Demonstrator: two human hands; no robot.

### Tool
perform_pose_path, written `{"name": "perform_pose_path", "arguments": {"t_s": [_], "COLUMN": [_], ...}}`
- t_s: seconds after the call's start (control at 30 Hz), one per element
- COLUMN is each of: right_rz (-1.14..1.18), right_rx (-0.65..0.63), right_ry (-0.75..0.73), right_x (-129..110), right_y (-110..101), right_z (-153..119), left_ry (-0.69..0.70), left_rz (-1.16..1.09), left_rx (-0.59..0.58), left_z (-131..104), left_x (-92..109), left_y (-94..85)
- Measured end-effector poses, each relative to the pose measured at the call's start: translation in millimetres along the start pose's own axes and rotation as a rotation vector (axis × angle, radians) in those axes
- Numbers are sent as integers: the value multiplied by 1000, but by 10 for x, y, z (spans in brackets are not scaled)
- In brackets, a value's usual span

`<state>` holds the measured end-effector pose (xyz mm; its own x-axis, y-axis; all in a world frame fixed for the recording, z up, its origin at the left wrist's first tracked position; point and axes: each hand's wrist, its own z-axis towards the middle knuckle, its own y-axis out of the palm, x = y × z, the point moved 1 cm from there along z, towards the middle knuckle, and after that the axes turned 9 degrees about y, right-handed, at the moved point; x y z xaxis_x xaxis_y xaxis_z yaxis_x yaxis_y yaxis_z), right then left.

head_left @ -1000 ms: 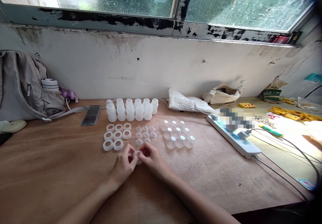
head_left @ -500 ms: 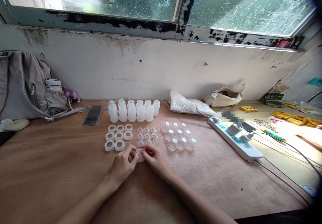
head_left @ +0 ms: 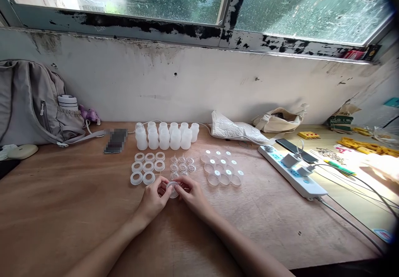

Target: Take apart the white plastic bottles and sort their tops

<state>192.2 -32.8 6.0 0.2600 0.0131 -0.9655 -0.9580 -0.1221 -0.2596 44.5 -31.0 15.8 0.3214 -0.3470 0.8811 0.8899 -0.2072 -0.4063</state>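
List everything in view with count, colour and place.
Backpack: one, grey, far left.
Blurred slab: one, dark, right of backpack.
Bottles: about eleven, whitish, back centre.
Rings: eight, whitish, nearer than bottles.
Small pieces: at least eight, clear, beside rings.
Discs: nine, clear, farther right.
Pouch: one, white, right of bottles.
Bag: one, cream, right of pouch.
Power strip: one, white, right.
Phone: one, dark, behind power strip.
Plastic parts: several, yellow, far right.
Held piece: one, translucent, front centre.
Left hand: one, on held piece.
Right hand: one, likewise.

Your left forearm [head_left: 120, 235] and right forearm [head_left: 237, 237] reach inward from near left and near right. Left hand [head_left: 153, 198] and right hand [head_left: 192, 194] almost meet, fingers [head_left: 184, 180] bent in a pinch.
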Motion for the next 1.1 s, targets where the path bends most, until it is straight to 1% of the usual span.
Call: {"name": "perform_pose_path", "arguments": {"t_s": [0.13, 0.33, 0.43, 0.67, 0.8, 0.93, 1.1], "right_rz": [6, -134, -173, -177, -196, -197, -207], "right_rx": [-49, 40, 57, 66, 102, 115, 100], "right_ry": [10, -105, -144, -167, -165, -159, -177], "right_x": [-26, -71, -97, -78, -92, -92, -59], "right_y": [19, 22, 29, 52, 49, 60, 70], "right_z": [-12, -29, -42, -40, -38, -38, -33], "left_ry": [-20, -16, -4, 1, 19, 63, 79], "left_rz": [-20, -5, 23, 42, 33, 111, 189], "left_rx": [-18, -29, -25, -8, 11, 9, 18], "left_z": [-10, -25, -25, -20, -16, -28, -34], "left_x": [-26, 9, 18, -31, -3, 25, 16], "left_y": [6, 21, 24, 41, 34, 27, 35]}}
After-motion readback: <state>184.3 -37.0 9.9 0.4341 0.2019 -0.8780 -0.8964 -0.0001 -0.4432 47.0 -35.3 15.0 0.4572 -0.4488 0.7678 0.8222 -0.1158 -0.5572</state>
